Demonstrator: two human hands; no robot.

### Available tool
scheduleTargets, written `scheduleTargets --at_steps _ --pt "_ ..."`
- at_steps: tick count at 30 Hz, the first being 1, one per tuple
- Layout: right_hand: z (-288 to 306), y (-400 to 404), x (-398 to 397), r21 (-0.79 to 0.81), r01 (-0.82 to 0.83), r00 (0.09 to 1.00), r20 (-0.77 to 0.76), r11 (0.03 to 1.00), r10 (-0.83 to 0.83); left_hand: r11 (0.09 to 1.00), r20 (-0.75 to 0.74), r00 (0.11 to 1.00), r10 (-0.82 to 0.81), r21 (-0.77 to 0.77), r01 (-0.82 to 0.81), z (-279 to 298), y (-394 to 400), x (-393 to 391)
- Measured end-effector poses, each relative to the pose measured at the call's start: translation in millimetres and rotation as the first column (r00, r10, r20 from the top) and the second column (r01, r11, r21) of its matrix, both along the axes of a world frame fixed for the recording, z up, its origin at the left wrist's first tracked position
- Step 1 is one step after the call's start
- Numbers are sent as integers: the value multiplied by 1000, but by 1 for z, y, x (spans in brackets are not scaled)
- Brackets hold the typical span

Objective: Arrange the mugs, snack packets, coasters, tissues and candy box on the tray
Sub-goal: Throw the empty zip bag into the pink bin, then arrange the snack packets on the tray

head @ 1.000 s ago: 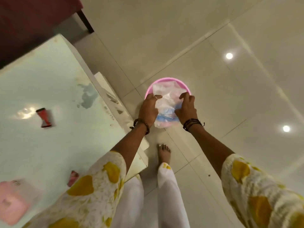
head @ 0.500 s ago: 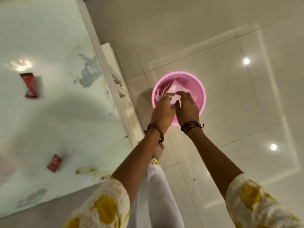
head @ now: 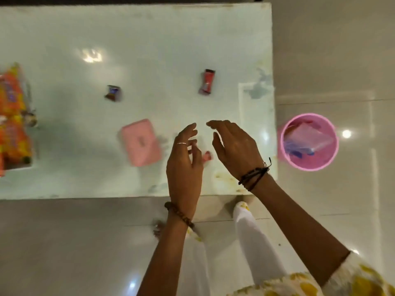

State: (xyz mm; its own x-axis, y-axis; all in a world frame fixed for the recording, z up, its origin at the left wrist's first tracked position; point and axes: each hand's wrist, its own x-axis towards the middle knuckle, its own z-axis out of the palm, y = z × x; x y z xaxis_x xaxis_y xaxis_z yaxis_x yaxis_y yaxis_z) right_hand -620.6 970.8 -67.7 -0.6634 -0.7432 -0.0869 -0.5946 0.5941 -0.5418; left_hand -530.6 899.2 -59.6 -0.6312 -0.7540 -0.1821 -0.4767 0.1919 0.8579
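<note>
My left hand [head: 184, 159] and my right hand [head: 234, 146] hover empty over the near right part of the pale table [head: 149, 43], fingers apart. A pink box [head: 141, 145] lies just left of my left hand. A small red candy [head: 207, 156] shows between my hands on the table. Farther back lie a red wrapped candy [head: 207, 81] and a dark purple one [head: 113, 93]. Orange snack packets [head: 12, 116] sit at the table's left edge, partly cut off. The view is blurred.
A pink bin [head: 307, 165] stands on the tiled floor right of the table, with a crumpled clear plastic bag [head: 307, 142] inside. My white trouser legs and feet are below the table's near edge.
My hands let go of the plastic bag in the bin and came back over the table, empty. My view swung from the bin to the tabletop.
</note>
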Motion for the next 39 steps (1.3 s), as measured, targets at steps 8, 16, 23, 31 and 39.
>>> scheduleTargets --at_steps 8,16,23,31,39 --pt "25 -178 150 36 -157 985 80 987 154 999 158 987 42 -20 -39 30 -154 195" --pt "29 -318 243 -8 -247 961 128 969 246 991 227 966 123 28 -133 33 -276 282" --pt "16 -406 257 63 -127 979 170 990 114 995 317 948 5 88 -35 15 -380 300" --pt "-27 -467 262 203 -145 965 244 968 93 950 535 800 -271 18 310 -37 -451 253" --pt "-55 -488 286 383 -236 958 248 893 146 772 765 394 -509 203 603 -62 -476 260"
